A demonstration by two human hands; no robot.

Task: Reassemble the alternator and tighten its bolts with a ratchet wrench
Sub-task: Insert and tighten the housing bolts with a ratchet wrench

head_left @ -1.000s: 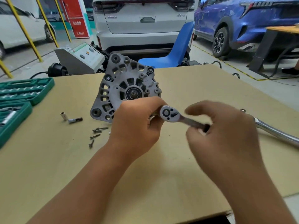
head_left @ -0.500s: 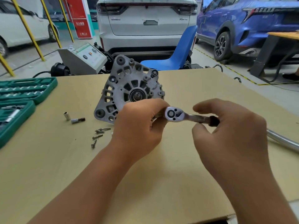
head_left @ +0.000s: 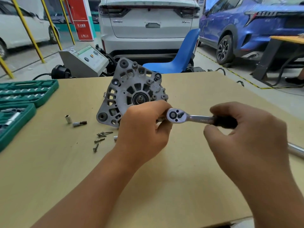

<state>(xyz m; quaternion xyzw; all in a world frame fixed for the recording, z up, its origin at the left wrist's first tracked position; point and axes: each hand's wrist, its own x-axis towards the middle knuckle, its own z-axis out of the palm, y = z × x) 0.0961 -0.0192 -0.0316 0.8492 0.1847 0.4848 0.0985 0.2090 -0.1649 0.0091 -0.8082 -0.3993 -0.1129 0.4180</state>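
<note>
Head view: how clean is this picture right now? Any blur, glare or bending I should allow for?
Head view: lighting even and soft, no harsh shadows on the table; the alternator and the ratchet wrench read sharp; left hand and right hand show little blur; slight glare on the wrench head; wide-angle bending curves the table edges and the green socket case.

Table (head_left: 181, 186): alternator (head_left: 131, 91) stands on edge near its middle. Left hand (head_left: 143, 130) just before the alternator; right hand (head_left: 246, 134) to its right; ratchet wrench (head_left: 189, 117) between the hands, held by both. Loose bolts (head_left: 100, 139) and two sockets (head_left: 74, 120) left of the left hand. Socket case (head_left: 24, 96) at the table's left edge. Chair (head_left: 181, 58) behind the table.
</note>
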